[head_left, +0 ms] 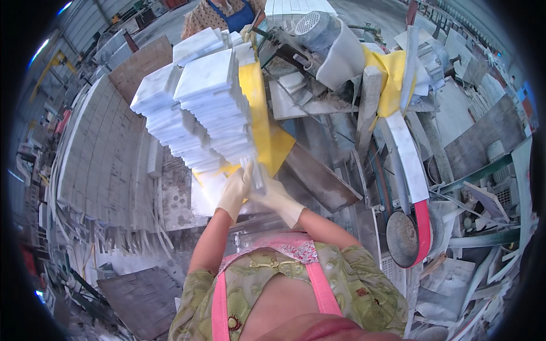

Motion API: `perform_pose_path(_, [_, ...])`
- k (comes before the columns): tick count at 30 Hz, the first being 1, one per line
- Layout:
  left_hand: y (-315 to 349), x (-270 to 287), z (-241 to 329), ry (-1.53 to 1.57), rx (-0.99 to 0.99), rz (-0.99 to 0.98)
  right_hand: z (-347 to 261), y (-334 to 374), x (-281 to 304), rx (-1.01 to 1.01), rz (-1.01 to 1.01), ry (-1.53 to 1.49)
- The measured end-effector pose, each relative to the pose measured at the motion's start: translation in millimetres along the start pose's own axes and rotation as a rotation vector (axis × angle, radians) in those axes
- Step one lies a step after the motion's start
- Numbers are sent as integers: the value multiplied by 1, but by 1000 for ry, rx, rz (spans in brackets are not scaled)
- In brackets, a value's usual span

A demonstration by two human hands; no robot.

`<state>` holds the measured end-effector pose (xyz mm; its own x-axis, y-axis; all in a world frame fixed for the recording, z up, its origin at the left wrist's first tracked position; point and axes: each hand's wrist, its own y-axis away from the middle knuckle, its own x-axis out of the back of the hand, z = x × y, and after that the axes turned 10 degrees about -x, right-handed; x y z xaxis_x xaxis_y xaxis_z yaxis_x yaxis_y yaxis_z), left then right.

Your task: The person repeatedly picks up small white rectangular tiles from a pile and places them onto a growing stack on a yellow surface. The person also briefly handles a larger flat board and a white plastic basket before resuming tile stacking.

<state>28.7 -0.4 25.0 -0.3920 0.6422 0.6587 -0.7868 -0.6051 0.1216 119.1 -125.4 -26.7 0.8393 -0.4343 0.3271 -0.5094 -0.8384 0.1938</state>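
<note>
My left hand (233,192), in a cream glove, is closed on the near side of a few thin white stone tiles (253,175) held on edge. From the other side my right hand (277,200), gloved alike, grips the same tiles; its fingertips are partly hidden behind them. Just beyond both hands rise tall stacks of white marble tiles (211,116), with slightly uneven edges. Yellow sheeting (260,108) lies along the right side of the stacks and under them.
To the right stand a motor (313,28) and a belt machine with a red-edged wheel (402,240). A long wall of stacked tiles (96,153) runs on the left. A brown board (321,176) slants right of my hands. Another person (224,14) stands behind the stacks.
</note>
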Motion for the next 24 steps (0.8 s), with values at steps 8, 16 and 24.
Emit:
perform_pose_path(8, [5, -28, 18, -117, 216, 160, -4, 0, 25, 389, 128, 716])
perform_pose_path(16, [-2, -40, 2, -178, 160, 303, 72, 83, 161, 347, 464, 519])
perform_pose_path(24, [-9, -41, -15, -115, 183, 297, 189, 290, 312, -282, 1138, 348])
